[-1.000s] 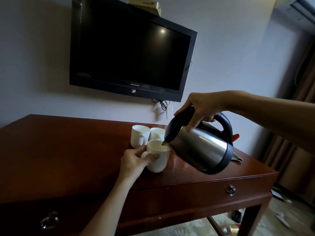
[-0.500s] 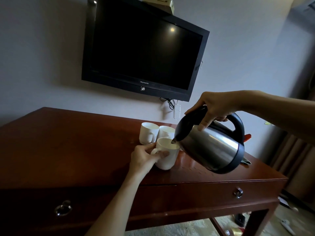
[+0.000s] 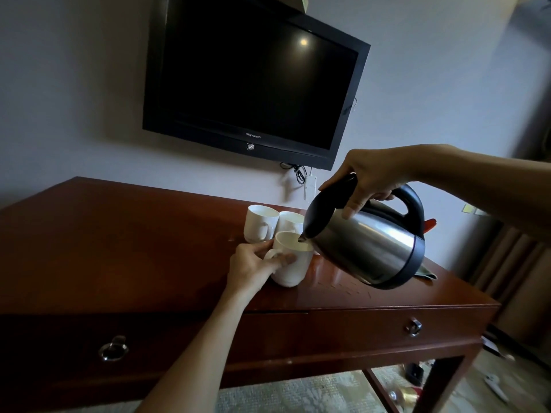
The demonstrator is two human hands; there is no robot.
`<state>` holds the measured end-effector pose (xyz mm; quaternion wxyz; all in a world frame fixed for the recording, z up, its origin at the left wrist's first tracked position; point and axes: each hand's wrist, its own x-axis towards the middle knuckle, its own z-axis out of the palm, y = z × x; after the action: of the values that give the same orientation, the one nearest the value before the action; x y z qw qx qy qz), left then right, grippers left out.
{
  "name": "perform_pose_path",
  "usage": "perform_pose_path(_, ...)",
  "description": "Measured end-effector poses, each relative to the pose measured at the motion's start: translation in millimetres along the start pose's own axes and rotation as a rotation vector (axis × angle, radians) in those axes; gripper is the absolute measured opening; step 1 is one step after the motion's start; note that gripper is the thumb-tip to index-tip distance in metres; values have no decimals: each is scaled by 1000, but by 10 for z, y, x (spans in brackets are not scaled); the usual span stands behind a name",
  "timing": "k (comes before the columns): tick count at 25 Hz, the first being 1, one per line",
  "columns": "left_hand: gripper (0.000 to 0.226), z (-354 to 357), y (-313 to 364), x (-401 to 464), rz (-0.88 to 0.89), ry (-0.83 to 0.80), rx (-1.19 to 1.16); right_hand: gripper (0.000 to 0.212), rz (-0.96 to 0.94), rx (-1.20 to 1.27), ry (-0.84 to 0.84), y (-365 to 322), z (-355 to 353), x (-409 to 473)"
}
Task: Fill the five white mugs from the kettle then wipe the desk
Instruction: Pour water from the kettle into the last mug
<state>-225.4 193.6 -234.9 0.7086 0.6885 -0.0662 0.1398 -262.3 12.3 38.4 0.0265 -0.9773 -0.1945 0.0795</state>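
Fingers (image 3: 351, 204) of the right hand (image 3: 369, 177) are curled round the black handle of the brushed steel kettle with black lid and base (image 3: 363, 242), thumb side over the lid. Kettle is held off the desk, tilted down to the left, spout tip right over the rim of the nearest white ceramic mug (image 3: 293, 266).

Left hand (image 3: 253, 266) grips that mug by its handle, thumb through or against the loop, fingers wrapped behind it. Mug stands upright on the glossy reddish-brown wooden desk (image 3: 119, 248), near the front edge.

Two more white mugs behind it: back-left white mug (image 3: 259, 223) and back-right white mug (image 3: 287, 222), touching or nearly so, the second partly hidden by the kettle lid. Only three mugs visible. Cannot tell fill levels.

Dark cloth (image 3: 426, 274) pokes out behind the kettle base, lying on the desk. Something red-orange (image 3: 430, 225) shows behind the kettle handle, unclear what.

Black flat-screen TV (image 3: 253, 76) is wall-mounted above the desk, cables (image 3: 295, 171) hanging below it. Desk front has two drawers with metal ring pulls (image 3: 113, 348).
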Motion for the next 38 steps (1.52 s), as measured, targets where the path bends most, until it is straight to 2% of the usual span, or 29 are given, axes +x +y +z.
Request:
perform_pose_path(4, 83, -1, 5, -10, 1, -12, -20, 69, 1, -24, 0, -48, -1, -4)
perform_pose_path(8, 93, -1, 15, -13, -10, -7, -12, 67, -10, -61, -13, -137, -2, 21)
perform_pose_path(14, 85, 0, 11, -7, -16, -10, -2, 68, -10, -64, -5, -149, -8, 29)
perform_pose_path(19, 104, -2, 25, -16, -9, -10, -5, 68, -13, -67, -15, -145, -4, 27)
perform_pose_path(29, 91, -1, 6, 11, -6, -20, -4, 68, -11, -69, -22, -128, -18, 42)
perform_pose_path(38, 89, -2, 13, 8, -3, -23, -2, 70, -8, -61, -27, -100, -9, 43)
